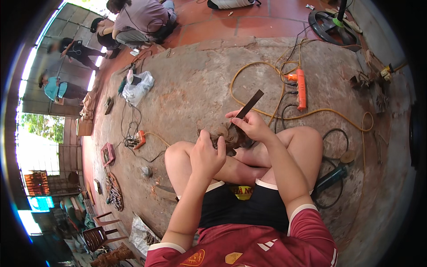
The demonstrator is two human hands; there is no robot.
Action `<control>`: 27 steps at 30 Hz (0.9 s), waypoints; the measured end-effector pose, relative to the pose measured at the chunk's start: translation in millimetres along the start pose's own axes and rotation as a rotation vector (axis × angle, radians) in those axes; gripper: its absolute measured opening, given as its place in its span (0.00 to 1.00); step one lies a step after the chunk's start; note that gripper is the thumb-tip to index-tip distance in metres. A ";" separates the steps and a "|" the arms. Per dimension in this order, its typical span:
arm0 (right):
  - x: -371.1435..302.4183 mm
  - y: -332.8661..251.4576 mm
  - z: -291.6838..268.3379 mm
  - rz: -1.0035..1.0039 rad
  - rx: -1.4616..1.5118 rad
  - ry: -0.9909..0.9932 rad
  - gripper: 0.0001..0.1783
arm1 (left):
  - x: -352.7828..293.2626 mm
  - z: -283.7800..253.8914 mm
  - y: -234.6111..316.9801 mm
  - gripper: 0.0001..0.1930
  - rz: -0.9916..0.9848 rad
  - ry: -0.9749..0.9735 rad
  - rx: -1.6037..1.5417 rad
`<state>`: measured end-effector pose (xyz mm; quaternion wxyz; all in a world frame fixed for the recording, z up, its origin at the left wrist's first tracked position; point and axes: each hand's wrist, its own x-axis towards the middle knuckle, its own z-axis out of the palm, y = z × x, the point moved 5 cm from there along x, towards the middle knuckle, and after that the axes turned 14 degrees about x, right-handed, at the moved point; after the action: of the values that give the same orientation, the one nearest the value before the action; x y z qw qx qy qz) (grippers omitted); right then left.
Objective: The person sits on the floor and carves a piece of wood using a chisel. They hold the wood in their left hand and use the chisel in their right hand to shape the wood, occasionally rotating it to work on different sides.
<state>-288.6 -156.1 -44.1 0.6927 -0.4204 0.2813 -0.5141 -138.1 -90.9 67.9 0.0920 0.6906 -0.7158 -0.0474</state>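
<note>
Carved brown piece [229, 135], just one, lies before you at twelve o'clock, held between your hands. It looks partway worked, its curled forms already shaped; fingers hide much of the surface, so you can't fairly tell what is left. Your two hands are apart: the left hand [207, 156], at its eight o'clock, grips it; the right hand [253, 127], at two o'clock, pinches one flat dark bar [250, 105].
</note>
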 end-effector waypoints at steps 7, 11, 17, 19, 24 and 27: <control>-2.0 -12.6 8.8 -0.236 -0.184 0.137 0.09 | -11.1 2.8 -9.0 0.21 -0.035 -0.045 0.011; -1.6 -10.2 8.5 -0.196 -0.167 0.082 0.09 | -15.1 -0.9 -8.8 0.21 -0.043 -0.055 -0.019; -2.9 -12.6 17.1 -0.052 -0.195 -0.016 0.10 | -20.6 -1.1 -11.9 0.18 -0.052 -0.048 -0.016; -3.3 -9.8 19.3 -0.030 -0.142 -0.012 0.11 | -22.1 -0.9 -12.5 0.18 -0.050 -0.041 -0.018; -0.9 -6.8 21.6 -0.135 -0.187 0.083 0.10 | -23.7 -2.2 -14.1 0.18 -0.051 -0.054 -0.011; -0.2 -9.8 21.6 -0.148 -0.137 0.074 0.09 | -25.5 -1.7 -12.5 0.18 -0.064 -0.053 -0.019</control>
<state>-275.5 -150.7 -25.0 0.6117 -0.4671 0.3091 -0.5586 -124.8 -65.8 65.5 0.0782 0.7106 -0.6952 -0.0754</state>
